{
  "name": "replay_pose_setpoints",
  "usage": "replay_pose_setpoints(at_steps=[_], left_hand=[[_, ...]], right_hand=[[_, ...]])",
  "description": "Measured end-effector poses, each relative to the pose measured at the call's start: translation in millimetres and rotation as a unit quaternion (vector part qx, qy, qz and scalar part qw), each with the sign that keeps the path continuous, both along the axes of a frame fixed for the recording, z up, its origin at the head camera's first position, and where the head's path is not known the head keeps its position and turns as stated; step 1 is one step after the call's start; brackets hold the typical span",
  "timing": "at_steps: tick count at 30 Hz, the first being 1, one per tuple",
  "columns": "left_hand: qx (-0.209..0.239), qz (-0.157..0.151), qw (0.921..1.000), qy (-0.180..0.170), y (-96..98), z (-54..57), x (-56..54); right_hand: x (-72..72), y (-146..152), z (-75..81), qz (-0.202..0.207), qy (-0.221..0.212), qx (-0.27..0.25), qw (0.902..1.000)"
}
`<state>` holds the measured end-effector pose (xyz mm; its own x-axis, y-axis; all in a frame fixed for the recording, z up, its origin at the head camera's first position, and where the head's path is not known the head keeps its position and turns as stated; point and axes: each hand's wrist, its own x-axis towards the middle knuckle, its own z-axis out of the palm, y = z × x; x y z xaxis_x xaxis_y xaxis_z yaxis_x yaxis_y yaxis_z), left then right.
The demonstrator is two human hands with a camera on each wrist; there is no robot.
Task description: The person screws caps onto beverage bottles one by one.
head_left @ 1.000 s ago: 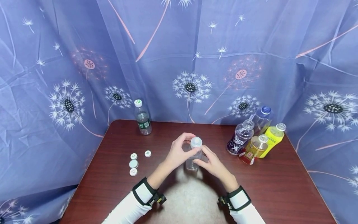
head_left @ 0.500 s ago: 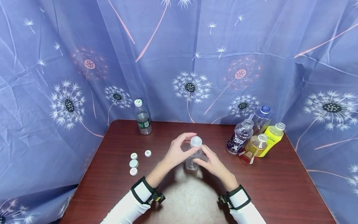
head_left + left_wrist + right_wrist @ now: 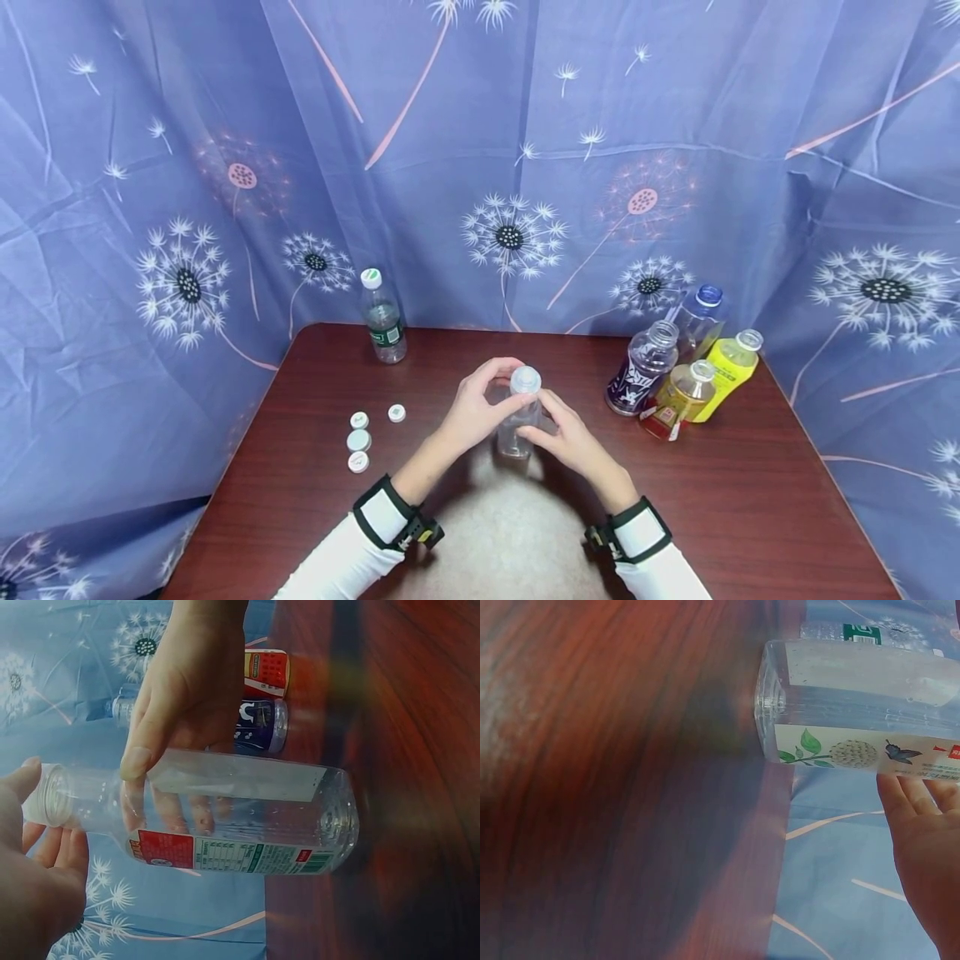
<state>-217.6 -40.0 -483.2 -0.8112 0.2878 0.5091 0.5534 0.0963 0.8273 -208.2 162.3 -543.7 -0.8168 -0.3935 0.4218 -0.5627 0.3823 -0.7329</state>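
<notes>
A clear plastic bottle point(image 3: 514, 437) with a pale cap point(image 3: 526, 380) stands upright near the middle of the table. In the left wrist view the bottle point(image 3: 247, 802) carries a red, white and green label. My left hand point(image 3: 476, 408) pinches the cap between thumb and fingers; the left wrist view shows this hand point(image 3: 37, 877) at lower left. Around the bottle's upper body curls my right hand point(image 3: 573, 437), thumb in front in the left wrist view. The right wrist view shows the right hand's fingers point(image 3: 907, 795) against a label with a flower and butterfly.
Several loose white caps point(image 3: 358, 440) lie on the red-brown table point(image 3: 292, 508) at left. Behind them stands a capped green-label bottle point(image 3: 386, 325). At right cluster a purple-label bottle point(image 3: 643, 371), an amber-label bottle point(image 3: 678, 400), a yellow bottle point(image 3: 727, 375) and a blue-necked bottle point(image 3: 699, 321).
</notes>
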Motion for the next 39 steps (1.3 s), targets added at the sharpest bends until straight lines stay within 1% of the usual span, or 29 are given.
replay_pose_setpoints(at_steps=[4, 8, 11, 18, 21, 24, 26, 28, 30, 32, 35, 39], left_hand=[[0.005, -0.004, 0.9999, -0.015, -0.4, -0.7, 0.7], [0.005, 0.002, 0.9998, -0.021, -1.5, -4.9, 2.9], [-0.004, 0.018, 0.9994, -0.029, -1.4, -10.4, 6.8], [-0.059, 0.069, 0.9944, -0.053, 4.4, -29.6, 18.9], [-0.057, 0.079, 0.9932, -0.064, 6.4, -35.6, 23.2], [-0.048, 0.088, 0.9926, -0.069, 7.0, -41.0, 25.3], [-0.048, 0.095, 0.9921, -0.065, 6.7, -42.4, 24.4], [-0.050, 0.103, 0.9914, -0.064, 5.8, -42.8, 23.0], [-0.052, 0.109, 0.9906, -0.065, 4.0, -41.8, 21.2], [-0.049, 0.109, 0.9903, -0.071, 1.2, -41.5, 18.0], [-0.043, 0.115, 0.9898, -0.071, -5.3, -41.6, 10.7], [-0.051, 0.145, 0.9852, -0.076, -19.9, -41.0, -3.5]], right_hand=[[0.0, -0.2, -1.1, -0.001, -0.008, -0.001, 1.0000], [0.0, 1.9, -2.4, -0.003, -0.015, -0.003, 0.9999], [-1.0, 4.6, -4.2, 0.001, -0.021, -0.005, 0.9998], [-0.5, 8.6, -6.1, 0.006, -0.015, 0.003, 0.9999], [1.2, 8.0, -4.6, 0.002, -0.012, 0.014, 0.9998], [3.5, 7.2, -1.5, -0.003, -0.019, 0.025, 0.9995], [3.9, 7.8, 1.5, 0.000, -0.026, 0.025, 0.9993], [4.6, 9.5, 3.3, 0.008, -0.037, 0.013, 0.9992], [5.7, 12.5, 3.4, 0.019, -0.045, -0.010, 0.9987], [7.5, 16.7, 1.9, 0.023, -0.044, -0.029, 0.9983], [11.8, 23.6, 0.7, 0.018, -0.039, -0.041, 0.9983], [20.9, 31.5, -1.6, -0.006, -0.031, -0.033, 0.9990]])
